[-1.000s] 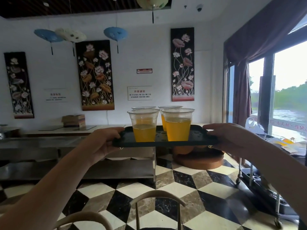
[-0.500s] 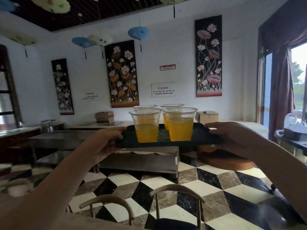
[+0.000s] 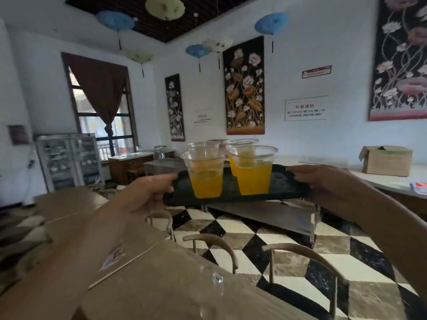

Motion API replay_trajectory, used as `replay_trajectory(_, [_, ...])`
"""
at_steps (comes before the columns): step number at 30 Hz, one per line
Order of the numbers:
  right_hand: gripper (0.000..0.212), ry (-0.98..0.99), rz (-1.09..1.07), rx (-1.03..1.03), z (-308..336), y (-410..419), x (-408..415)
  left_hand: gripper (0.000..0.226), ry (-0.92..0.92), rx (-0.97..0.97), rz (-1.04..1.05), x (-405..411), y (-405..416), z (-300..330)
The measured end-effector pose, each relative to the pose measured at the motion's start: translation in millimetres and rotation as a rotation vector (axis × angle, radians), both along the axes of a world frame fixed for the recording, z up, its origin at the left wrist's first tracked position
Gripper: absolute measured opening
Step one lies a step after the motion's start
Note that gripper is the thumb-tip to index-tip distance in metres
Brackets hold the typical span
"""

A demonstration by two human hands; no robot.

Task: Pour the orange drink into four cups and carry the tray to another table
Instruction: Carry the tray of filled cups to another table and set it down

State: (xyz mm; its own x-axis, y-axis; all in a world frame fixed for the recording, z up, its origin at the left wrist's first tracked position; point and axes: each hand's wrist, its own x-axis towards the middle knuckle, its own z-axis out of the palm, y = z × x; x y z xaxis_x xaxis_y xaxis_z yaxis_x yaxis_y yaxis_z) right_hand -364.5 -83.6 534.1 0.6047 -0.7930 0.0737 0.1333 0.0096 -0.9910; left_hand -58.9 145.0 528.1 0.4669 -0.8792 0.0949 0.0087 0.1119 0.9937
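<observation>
Four clear plastic cups (image 3: 253, 172) of orange drink stand on a dark tray (image 3: 286, 188) held in the air above a wooden table (image 3: 175, 294), the left hand (image 3: 143, 195) and the right hand (image 3: 328, 183) each curled around one end. A tilt or a bump on the chairs (image 3: 212, 241) would likely slop drink over the rims. The wall notice (image 3: 306, 108) carries red characters, too blurred to read.
</observation>
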Motion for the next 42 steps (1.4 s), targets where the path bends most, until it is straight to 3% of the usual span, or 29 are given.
replay_trajectory(8, [0.031, 0.032, 0.215, 0.023, 2.9, 57.8, 49.8, 0.037, 0.011, 0.007, 0.264, 13.7, 105.0, 5.9])
replay_trajectory(14, [0.032, 0.037, 0.350, 0.037, 11.7, 114.8, 102.2, 0.021, 0.042, -0.018, 0.466, 15.0, 191.8, 16.0])
replay_trajectory(18, [0.034, 0.025, 0.471, 0.042, 13.3, 162.0, 143.5, 0.026, 0.062, -0.016, 0.588, 29.2, 260.2, 19.0])
replay_trajectory(30, [0.036, 0.066, 0.754, 0.047, 8.5, 299.6, 265.1, 0.032, 0.049, 0.007, 0.837, 59.7, 444.7, 16.0])
replay_trajectory(42, [0.030, 0.069, 0.934, 0.104, -2.7, 400.5, 351.0, 0.030, 0.074, 0.007, 0.985, 72.7, 548.9, 8.1])
